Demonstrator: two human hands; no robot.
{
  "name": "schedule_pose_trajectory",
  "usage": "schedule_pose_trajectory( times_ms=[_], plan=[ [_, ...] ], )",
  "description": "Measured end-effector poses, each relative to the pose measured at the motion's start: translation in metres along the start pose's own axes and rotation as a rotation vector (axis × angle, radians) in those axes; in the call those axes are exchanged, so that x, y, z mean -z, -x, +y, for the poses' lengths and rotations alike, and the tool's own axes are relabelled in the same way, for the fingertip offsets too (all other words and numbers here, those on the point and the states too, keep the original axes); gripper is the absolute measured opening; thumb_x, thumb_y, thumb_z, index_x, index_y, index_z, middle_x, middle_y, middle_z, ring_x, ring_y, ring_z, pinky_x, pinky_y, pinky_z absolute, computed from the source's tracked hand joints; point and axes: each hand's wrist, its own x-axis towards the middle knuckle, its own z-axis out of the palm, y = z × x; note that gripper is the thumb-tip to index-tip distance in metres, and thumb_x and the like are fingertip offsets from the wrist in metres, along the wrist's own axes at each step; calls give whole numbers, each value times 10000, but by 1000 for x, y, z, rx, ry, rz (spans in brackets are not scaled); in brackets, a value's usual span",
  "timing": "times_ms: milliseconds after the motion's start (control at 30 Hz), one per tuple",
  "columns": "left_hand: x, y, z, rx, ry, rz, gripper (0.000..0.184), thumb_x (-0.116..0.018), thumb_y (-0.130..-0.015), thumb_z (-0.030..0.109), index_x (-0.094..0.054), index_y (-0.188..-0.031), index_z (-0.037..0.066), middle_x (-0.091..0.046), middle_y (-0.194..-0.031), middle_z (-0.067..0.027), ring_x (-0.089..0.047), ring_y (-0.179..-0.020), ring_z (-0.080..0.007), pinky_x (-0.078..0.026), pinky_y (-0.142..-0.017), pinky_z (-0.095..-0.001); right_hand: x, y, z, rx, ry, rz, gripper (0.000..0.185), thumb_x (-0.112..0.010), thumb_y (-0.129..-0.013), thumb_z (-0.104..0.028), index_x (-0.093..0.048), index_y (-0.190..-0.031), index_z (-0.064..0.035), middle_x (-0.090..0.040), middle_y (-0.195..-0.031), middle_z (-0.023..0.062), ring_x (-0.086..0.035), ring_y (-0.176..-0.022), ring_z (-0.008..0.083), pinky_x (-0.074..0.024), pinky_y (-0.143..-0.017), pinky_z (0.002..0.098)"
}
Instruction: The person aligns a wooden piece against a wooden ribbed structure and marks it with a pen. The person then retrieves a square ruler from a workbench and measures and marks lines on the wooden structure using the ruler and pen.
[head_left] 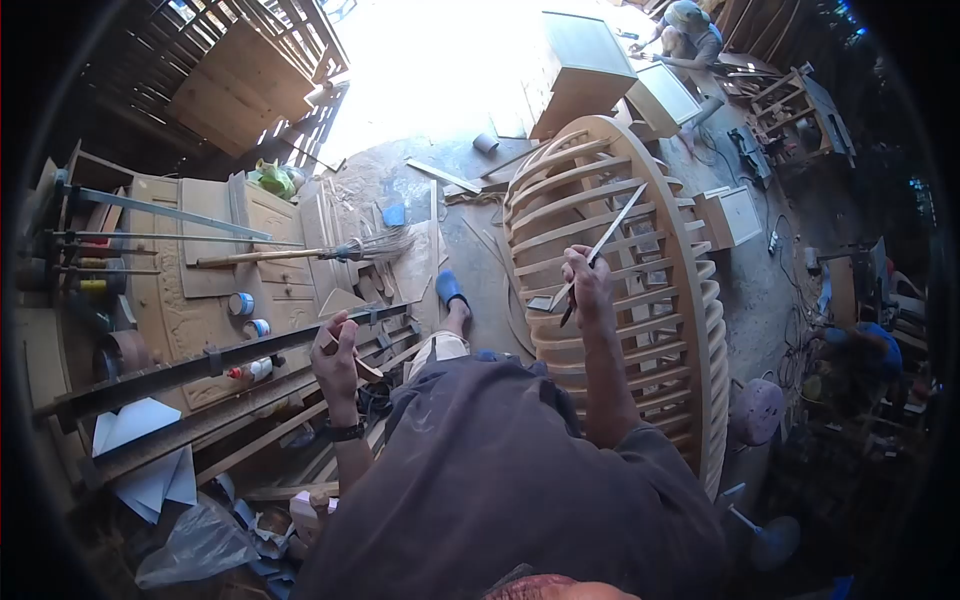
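My right hand [590, 290] is closed around a long, thin, pale strip [622, 222] that slants up and to the right. A dark, narrow piece sticks out below the same fist, and a small flat rectangular piece [540, 303] shows just left of it. Under this hand stands a large curved wooden frame [645, 345] with many parallel slats. On the left, my left hand [336, 365] is raised with its fingers loosely bent and apart, and nothing visible in it. It is near a long metal rail [255, 352] and wears a dark wristband.
A workbench with carved wooden panels [165, 270], a twig broom [300, 255] and small cans [241, 303] lies to the left. Wooden cabinets [585, 75] stand ahead. Another person [695, 45] works at the upper right. Boards [445, 177] and scraps lie on the floor.
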Motion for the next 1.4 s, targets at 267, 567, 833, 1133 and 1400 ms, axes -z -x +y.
schedule_pose_trajectory(
  times_ms=[267,567,833,1133,1400],
  plan=[
    [-90,-208,102,-143,-68,-248,311,-648,-961,259,-662,-1134,1,-694,-914,-50,-529,-660,-53,-435,-603,-210,4,-90,-47,126,265,240,336,-658,-900,-227,-570,-1105,25,-555,-736,13,-527,-633,92,-443,-575,270],
    [-176,-365,103,-251,-440,-625,352,-723,-892,263,-670,-1169,53,-706,-960,-115,-643,-811,-126,-505,-707,-277,-14,-187,-32,88,171,379,233,-643,-905,-198,-601,-962,24,-531,-685,-19,-468,-565,68,-404,-511,261],
    [-113,-472,-81,176,-782,-646,307,-673,-835,258,-736,-1048,46,-736,-946,-123,-705,-881,-214,-544,-789,-332,-88,-329,-92,146,220,478,222,-644,-911,-214,-620,-920,7,-555,-691,-8,-498,-600,91,-426,-560,279],
    [-46,-511,-163,755,-321,-193,293,-621,-845,316,-762,-950,81,-740,-861,-107,-695,-732,-166,-528,-655,-323,-123,-456,-133,145,284,466,224,-634,-913,-233,-620,-899,-10,-558,-732,-1,-495,-587,96,-422,-550,287],
    [-148,-653,-149,112,-644,-471,302,-658,-886,315,-736,-1060,80,-749,-929,-74,-697,-868,-167,-527,-806,-323,-167,-560,-151,159,247,542,225,-640,-907,-238,-593,-916,-18,-559,-709,24,-516,-587,125,-433,-559,301]
  ],
)
